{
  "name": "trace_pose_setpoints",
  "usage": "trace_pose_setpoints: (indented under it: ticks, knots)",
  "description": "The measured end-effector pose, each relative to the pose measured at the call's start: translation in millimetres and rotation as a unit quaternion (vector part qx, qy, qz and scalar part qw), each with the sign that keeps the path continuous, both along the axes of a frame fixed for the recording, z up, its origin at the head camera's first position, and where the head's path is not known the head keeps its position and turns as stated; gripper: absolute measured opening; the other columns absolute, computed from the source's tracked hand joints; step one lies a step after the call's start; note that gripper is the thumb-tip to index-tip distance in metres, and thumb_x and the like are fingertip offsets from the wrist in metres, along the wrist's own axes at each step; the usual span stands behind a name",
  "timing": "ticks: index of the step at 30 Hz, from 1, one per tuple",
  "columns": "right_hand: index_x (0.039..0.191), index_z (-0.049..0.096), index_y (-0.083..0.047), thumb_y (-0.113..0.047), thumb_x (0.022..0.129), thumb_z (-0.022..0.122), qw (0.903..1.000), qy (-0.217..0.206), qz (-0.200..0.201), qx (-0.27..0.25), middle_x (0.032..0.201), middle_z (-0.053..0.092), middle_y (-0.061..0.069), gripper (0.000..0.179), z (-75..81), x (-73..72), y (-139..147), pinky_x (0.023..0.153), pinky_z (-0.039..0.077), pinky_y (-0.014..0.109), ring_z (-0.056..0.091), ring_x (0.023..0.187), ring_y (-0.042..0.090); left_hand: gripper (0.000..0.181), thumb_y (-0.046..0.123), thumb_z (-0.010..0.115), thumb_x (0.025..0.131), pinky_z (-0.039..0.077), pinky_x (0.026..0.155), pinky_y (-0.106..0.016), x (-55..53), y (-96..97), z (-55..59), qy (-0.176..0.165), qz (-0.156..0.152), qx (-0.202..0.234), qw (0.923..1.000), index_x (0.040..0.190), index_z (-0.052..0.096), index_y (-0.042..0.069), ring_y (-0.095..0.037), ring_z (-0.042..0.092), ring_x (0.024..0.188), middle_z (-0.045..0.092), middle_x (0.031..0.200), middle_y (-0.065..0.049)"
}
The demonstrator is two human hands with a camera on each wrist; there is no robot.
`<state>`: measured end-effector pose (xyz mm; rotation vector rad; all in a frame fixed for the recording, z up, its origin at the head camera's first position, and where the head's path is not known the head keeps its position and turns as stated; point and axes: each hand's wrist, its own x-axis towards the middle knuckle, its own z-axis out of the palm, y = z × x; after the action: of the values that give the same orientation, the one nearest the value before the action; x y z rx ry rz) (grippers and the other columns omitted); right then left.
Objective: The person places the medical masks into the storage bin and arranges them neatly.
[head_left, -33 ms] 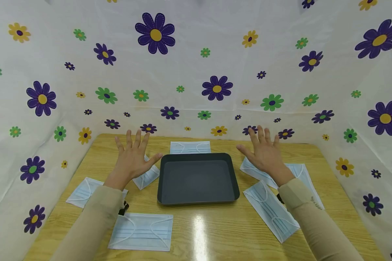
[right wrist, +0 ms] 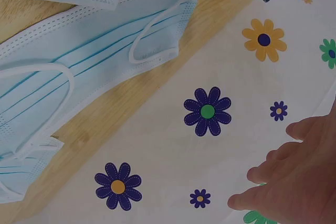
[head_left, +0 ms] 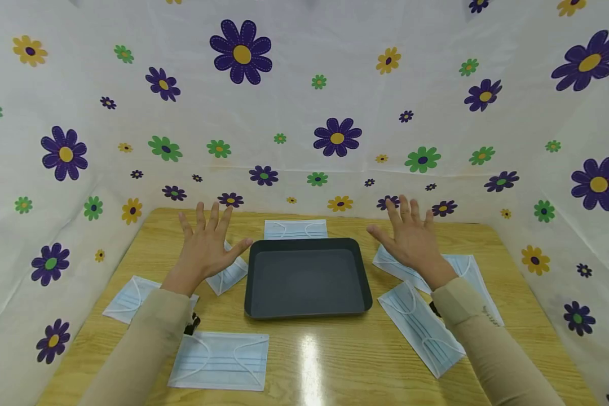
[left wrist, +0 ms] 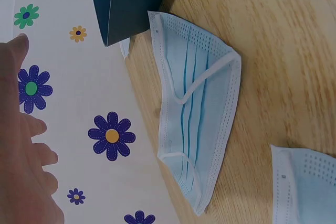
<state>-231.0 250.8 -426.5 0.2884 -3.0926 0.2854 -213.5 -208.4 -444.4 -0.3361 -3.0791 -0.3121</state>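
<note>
My left hand (head_left: 205, 251), fingers spread, is held up left of a dark grey rectangular tray (head_left: 308, 282), holding nothing. A pale blue face mask (left wrist: 197, 108) with white ear loops lies beside the tray, partly behind that hand in the head view. On the other side my right hand (head_left: 413, 242) is likewise raised with straight, spread fingers and nothing in its grasp. Below it, another face mask (right wrist: 105, 45) is partly covered by the arm in the head view. One more mask (head_left: 421, 327) lies slanted in front of the right forearm.
The wooden table (head_left: 284, 361) bears further masks: one at the front left (head_left: 218, 361), one by the left sleeve (head_left: 132, 299), one behind the tray (head_left: 295, 228) and one at the right (head_left: 469, 270). A flowered white cloth (head_left: 294, 101) encloses the back and sides.
</note>
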Motion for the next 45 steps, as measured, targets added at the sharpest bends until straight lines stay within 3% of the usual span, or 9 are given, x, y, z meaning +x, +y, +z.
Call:
trace_pose_setpoints:
  ticks: [11,16,22,28,35,45]
  knots:
    - [0.169,0.015,-0.006,-0.073,0.105,0.035,1.0000,0.002,0.008,-0.004,0.175,0.006,0.027,0.095,-0.9,6.4,-8,0.124,0.001,0.077,0.006,0.161,0.054,0.100,0.076,0.039,0.101,-0.019,0.117,-0.079,1.1,-7.4,2.1,-0.001,0.005,0.010,0.9999,0.170,0.012,0.010,-0.053,-0.014,0.160,0.002,0.175,-0.027]
    - [0.169,0.015,-0.006,-0.067,0.107,0.038,0.9989,0.000,0.036,-0.032,0.175,0.010,0.027,0.090,-3.9,12.3,-15,0.123,0.003,0.078,0.008,0.161,0.053,0.099,0.077,0.036,0.102,-0.013,0.116,-0.084,-3.9,-21.6,-0.3,-0.012,0.022,0.059,0.9979,0.170,0.014,0.009,-0.058,-0.008,0.159,0.008,0.173,-0.032]
    - [0.168,0.022,-0.003,-0.060,0.109,0.043,0.9962,0.018,0.069,-0.050,0.174,0.017,0.027,0.085,-14.9,19.8,-28,0.125,0.010,0.075,0.015,0.160,0.052,0.093,0.072,0.034,0.105,-0.011,0.115,-0.085,-5.3,-43.2,1.5,-0.036,0.039,0.146,0.9879,0.169,0.016,0.008,-0.061,-0.002,0.158,0.012,0.171,-0.035]
    - [0.168,0.020,-0.003,-0.056,0.109,0.048,0.9929,0.003,0.088,-0.080,0.174,0.017,0.026,0.084,-25.4,27.8,-37,0.126,0.010,0.073,0.012,0.161,0.051,0.086,0.066,0.033,0.108,-0.004,0.115,-0.087,-3.7,-56.2,3.2,-0.068,0.056,0.210,0.9737,0.170,0.014,0.010,-0.065,-0.002,0.156,0.013,0.173,-0.031]
    - [0.167,0.022,0.000,-0.051,0.109,0.053,0.9917,0.001,0.095,-0.086,0.173,0.018,0.028,0.083,-35.5,33.4,-41,0.126,0.011,0.072,0.014,0.161,0.051,0.087,0.070,0.030,0.107,0.016,0.118,-0.082,-3.5,-61.8,0.9,-0.097,0.077,0.237,0.9635,0.170,0.013,0.012,-0.067,0.013,0.153,0.013,0.173,-0.030]
    - [0.166,0.025,0.001,-0.052,0.109,0.050,0.9930,0.004,0.098,-0.067,0.171,0.022,0.030,0.081,-46.1,38.4,-46,0.125,0.016,0.073,0.017,0.159,0.052,0.085,0.068,0.032,0.108,0.028,0.118,-0.076,-0.1,-67.0,-11.7,-0.099,0.098,0.270,0.9528,0.170,0.018,0.011,-0.062,0.030,0.150,0.030,0.166,-0.034]
